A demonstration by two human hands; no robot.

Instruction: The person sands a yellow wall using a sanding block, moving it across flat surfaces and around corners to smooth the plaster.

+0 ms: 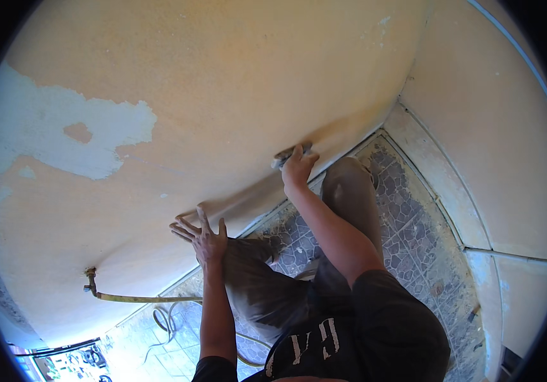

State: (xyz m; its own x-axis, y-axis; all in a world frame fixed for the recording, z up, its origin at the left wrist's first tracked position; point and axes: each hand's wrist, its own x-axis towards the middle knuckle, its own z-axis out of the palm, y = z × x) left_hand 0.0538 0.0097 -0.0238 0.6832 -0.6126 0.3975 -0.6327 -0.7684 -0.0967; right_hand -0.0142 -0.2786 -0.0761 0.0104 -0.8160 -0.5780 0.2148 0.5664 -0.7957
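A tan painted wall [235,95] rises in front of me. Pressed to its lower part is a small dusty block [285,155], dark with a pale end, which my right hand [299,164] grips. The face of the block against the wall is hidden, so I cannot tell whether it is a sanding block. Further left, my left hand [209,238] has its fingers spread against the same wall and holds nothing. A large pale patch [106,114] with ragged edges, where the tan coat is gone, shows on the wall's left side.
A wall tap [91,281] at lower left feeds a yellowish hose [149,299], which coils on the tiled floor [402,215]. On the right, a second wall [483,119] meets the first at a corner, with a thin pipe [512,255] along it. My bent knees are close to the wall.
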